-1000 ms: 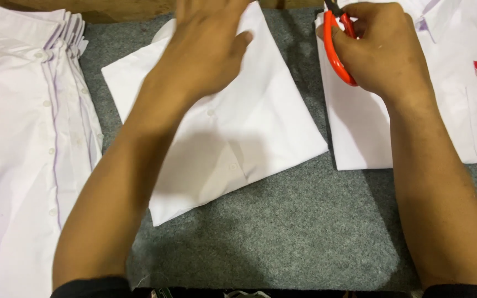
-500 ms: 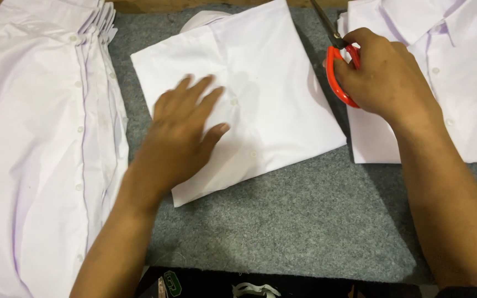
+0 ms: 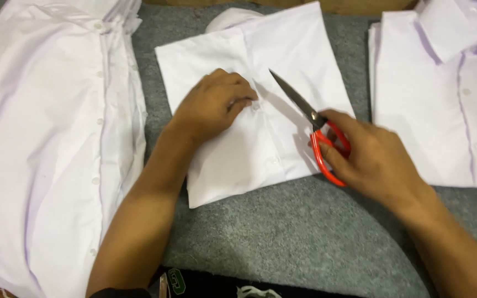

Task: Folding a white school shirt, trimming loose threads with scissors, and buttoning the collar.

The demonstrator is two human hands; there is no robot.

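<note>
The cloth could be nicked if the scissors point(image 3: 310, 118) slip, as the blades point at the left hand point(image 3: 215, 103), whose fingers are curled, pinching the shirt point(image 3: 260, 105) by a button; the red handles are gripped by the right hand point(image 3: 374, 160); the shirt, white and folded, lies mid-worktop point(image 3: 282, 243) between two shirt stacks.

Even, fairly bright overhead light is noted, soft shadows being cast onto the folded white cotton shirt point(image 3: 260, 116), with slight motion blur.
</note>
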